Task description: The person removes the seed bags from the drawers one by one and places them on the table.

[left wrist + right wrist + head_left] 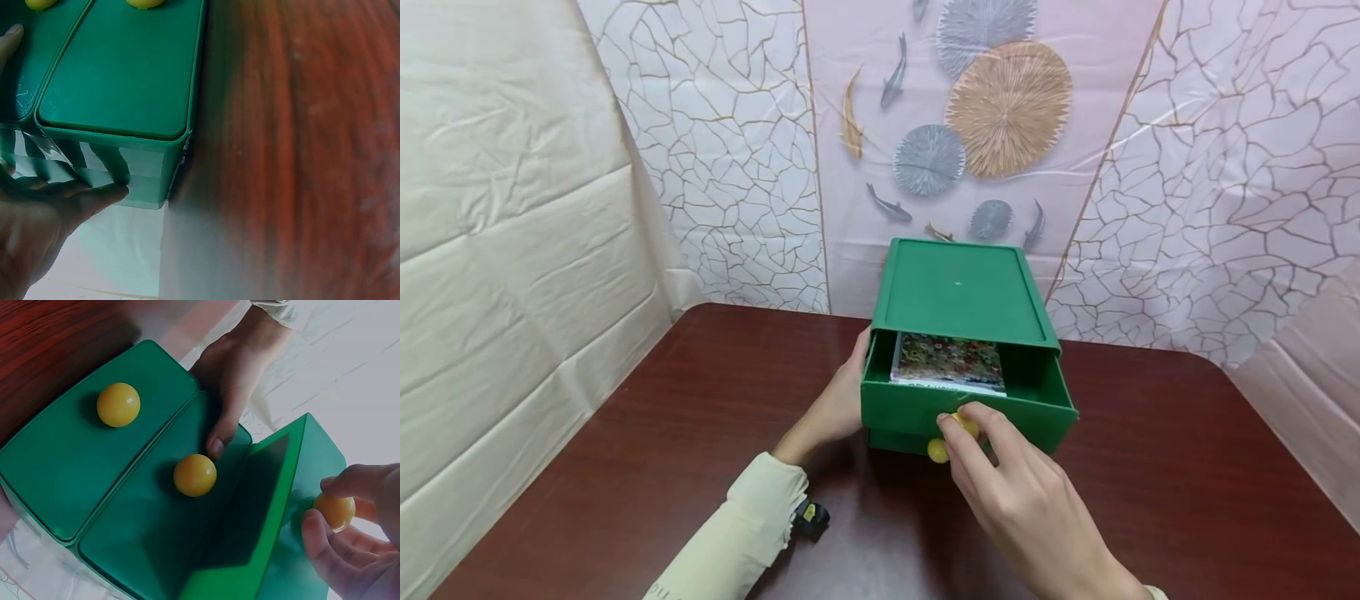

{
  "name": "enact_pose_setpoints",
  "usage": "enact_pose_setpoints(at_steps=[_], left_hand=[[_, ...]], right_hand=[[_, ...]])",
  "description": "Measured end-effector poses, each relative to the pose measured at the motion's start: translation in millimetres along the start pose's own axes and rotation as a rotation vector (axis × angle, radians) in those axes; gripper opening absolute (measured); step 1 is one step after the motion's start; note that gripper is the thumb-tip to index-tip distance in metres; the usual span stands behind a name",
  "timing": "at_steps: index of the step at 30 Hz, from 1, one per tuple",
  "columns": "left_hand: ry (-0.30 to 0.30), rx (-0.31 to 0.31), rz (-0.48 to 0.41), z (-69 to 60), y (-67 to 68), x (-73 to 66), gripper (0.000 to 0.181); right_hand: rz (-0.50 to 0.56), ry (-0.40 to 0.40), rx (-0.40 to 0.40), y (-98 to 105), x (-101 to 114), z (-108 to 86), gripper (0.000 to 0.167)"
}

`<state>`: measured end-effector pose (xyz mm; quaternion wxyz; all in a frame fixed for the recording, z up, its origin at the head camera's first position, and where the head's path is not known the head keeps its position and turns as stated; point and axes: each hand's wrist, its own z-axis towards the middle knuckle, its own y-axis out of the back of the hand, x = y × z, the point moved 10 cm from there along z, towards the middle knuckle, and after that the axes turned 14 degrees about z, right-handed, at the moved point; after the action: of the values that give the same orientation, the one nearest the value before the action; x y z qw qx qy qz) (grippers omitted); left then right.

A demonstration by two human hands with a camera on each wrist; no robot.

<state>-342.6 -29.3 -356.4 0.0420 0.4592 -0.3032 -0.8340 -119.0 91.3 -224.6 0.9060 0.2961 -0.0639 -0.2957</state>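
A green drawer cabinet (958, 287) stands on the table, its top drawer (910, 404) pulled out. Inside that drawer lies a flat item with a colourful flowery print (947, 358). My right hand (1022, 492) pinches the round yellow knob (337, 509) of the top drawer between thumb and fingers. My left hand (842, 383) rests against the cabinet's left side, fingers fairly straight along it. Its thumb (222, 434) touches the front of the middle drawer. The lower two drawers are closed, with a yellow knob (195, 475) on the middle one and another yellow knob (119, 404) on the bottom one.
The dark red-brown wooden table (647, 433) extends around the cabinet. A small black object with a yellow mark (811, 517) is by the left sleeve (745, 517). Patterned cloth (737, 150) hangs behind the table, and pale cloth (512, 208) hangs at the left.
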Motion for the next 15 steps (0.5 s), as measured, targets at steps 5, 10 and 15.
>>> enact_pose_setpoints(at_steps=[5,10,15], left_hand=[[-0.013,-0.004,0.007,-0.3,1.1,-0.1,0.112],[-0.002,-0.005,0.014,0.4,0.5,3.9,0.113],[-0.011,-0.006,0.03,0.7,0.9,5.1,0.113]], right_hand=[[0.004,-0.005,0.003,1.1,1.4,-0.2,0.039],[0.006,-0.026,0.036,-0.4,1.7,-2.4,0.042],[0.014,-0.069,0.088,-3.1,-0.2,-6.1,0.046]])
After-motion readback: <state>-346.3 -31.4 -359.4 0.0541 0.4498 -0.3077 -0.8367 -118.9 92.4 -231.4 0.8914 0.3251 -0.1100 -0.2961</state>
